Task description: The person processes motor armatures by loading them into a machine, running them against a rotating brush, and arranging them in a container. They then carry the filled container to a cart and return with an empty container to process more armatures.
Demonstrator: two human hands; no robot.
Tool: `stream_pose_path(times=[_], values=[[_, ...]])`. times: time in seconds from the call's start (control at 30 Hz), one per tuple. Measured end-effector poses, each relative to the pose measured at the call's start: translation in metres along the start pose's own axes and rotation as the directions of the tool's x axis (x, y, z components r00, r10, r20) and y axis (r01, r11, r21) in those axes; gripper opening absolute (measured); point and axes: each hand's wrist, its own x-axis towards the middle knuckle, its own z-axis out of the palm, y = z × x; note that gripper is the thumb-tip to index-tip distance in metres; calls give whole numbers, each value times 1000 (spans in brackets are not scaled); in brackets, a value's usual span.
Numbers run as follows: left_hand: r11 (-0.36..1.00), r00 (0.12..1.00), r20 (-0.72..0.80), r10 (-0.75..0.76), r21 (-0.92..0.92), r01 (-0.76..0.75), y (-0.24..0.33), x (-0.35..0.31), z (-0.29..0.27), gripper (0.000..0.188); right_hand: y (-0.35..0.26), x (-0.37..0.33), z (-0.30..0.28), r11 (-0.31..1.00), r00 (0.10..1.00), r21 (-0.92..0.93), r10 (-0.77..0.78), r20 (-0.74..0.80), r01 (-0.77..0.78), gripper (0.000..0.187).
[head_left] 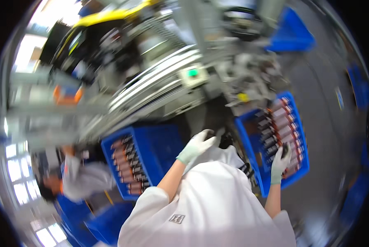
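While the right hand (pixel 281 161), gloved, closes on a dark part (pixel 284 150) over the right blue crate (pixel 250 136) of rowed cylindrical pieces, the left hand (pixel 195 146) curls round another dark piece (pixel 211 134) near the body's middle. Risk: the frame is motion-blurred, so a fast swing could knock neighbouring rows or drop the part. The left blue crate (pixel 162 144) sits half filled; a co-worker (pixel 79 177) is at far left.
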Motion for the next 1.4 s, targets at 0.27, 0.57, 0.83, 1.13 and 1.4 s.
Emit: stream_pose_path(times=[0.27, 0.57, 0.83, 1.13, 1.4], values=[[976, 753, -635, -172, -214, 41, -135, -81, -55, 52, -227, -9, 157, 656, 638, 520, -729, 249, 547, 32], [901, 247, -866, -434, -415, 129, -259, -204, -49, 38, -373, 101, 329, 514, 446, -94, -620, 645, 852, 48], [786, -40, -790, -612, -613, 78, -323, -251, -3, 30, -386, 112, 356, 652, 593, -258, -364, 719, 713, 63], [564, 313, -543, -779, -825, -28, -325, -271, -18, 41, -380, 122, 365, 668, 606, -250, -375, 701, 701, 66], [752, -229, -718, -657, -643, -141, -366, -262, -63, 48, -376, 123, 360, 690, 618, -243, -366, 696, 682, 64]])
